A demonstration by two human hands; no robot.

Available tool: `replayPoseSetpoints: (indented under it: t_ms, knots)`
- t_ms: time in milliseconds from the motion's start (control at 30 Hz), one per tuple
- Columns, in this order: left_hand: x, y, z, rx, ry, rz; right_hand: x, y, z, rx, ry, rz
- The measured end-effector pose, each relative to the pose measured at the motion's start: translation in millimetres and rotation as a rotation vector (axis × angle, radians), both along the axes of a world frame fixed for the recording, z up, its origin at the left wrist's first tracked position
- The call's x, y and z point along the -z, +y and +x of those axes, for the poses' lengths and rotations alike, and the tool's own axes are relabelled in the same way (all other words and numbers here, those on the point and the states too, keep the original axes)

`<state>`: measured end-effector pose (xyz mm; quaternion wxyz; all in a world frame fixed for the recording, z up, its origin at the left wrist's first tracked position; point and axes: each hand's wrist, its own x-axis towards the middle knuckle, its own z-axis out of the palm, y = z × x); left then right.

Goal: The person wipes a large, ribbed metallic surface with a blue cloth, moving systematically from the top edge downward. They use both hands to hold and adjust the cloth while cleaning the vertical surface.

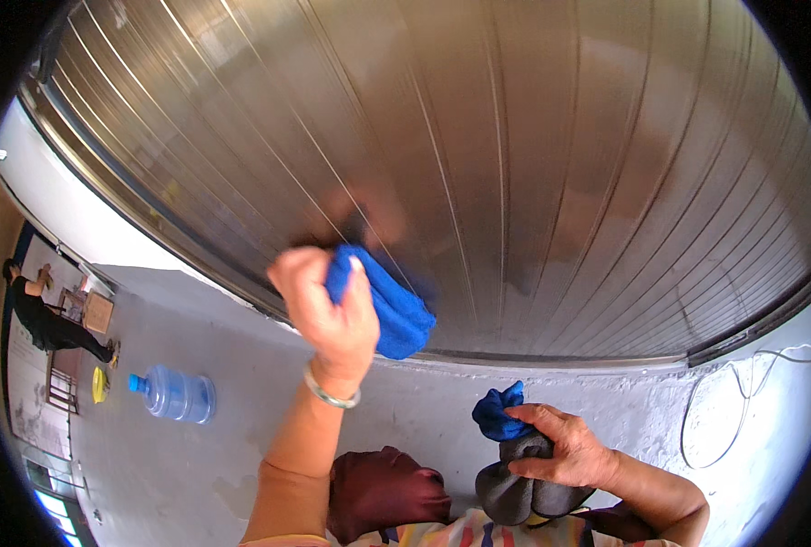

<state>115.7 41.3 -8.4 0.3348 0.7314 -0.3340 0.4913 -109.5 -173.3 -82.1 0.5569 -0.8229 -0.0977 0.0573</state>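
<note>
My left hand (323, 305) is closed on a blue cloth (396, 314) and presses it to the lower part of a shiny, ribbed metal shutter (533, 182). A hazy reflection of that hand shows in the metal. Lower down on the right, in front of my body, my right hand (565, 448) grips a bunched blue cloth (499, 412) together with a dark grey cloth (528, 497). Its thumb and fingers wrap around the grey one, and the blue one pokes out at the top. A pale bangle (331, 390) circles my left wrist.
A clear blue water bottle (179, 395) lies on the grey floor (241, 428) to the left. Farther off, a person in dark clothes (46, 314) is near a yellow basin (99, 385) and a cardboard box (98, 313). A loose white cable (743, 410) hangs at the right.
</note>
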Motion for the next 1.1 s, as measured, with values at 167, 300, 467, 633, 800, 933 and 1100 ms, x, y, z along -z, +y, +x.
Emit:
replayPoseSetpoints:
  t_ms: [167, 300, 467, 633, 800, 933, 1100]
  knots:
    - [-19.1, -5.0, 0.7, -0.005, 0.033, -0.097, 6.9, -2.8, -1.1, 0.01, 0.04, -0.009]
    - [74.8, 9.2, -10.4, -0.011, 0.173, 0.137, -3.5, -1.9, -3.6, 0.031, 0.067, -0.061]
    - [137.0, 21.2, -11.9, -0.016, 0.327, 0.224, -14.9, 5.6, 1.0, 0.023, 0.104, -0.053]
    - [12.9, 5.3, 5.7, -0.024, -0.068, 0.006, -5.8, 0.0, -2.9, 0.026, 0.015, -0.029]
    - [-20.3, -13.6, -5.5, -0.036, -0.046, -0.052, -5.9, -1.5, -2.3, -0.001, 0.011, -0.028]
    - [112.0, 13.4, -18.0, -0.003, 0.221, 0.253, -2.8, 0.0, -6.4, 0.01, 0.044, -0.002]
    - [113.4, 11.2, -14.9, 0.0, 0.238, 0.12, -9.4, 0.1, -8.8, 0.041, 0.083, -0.038]
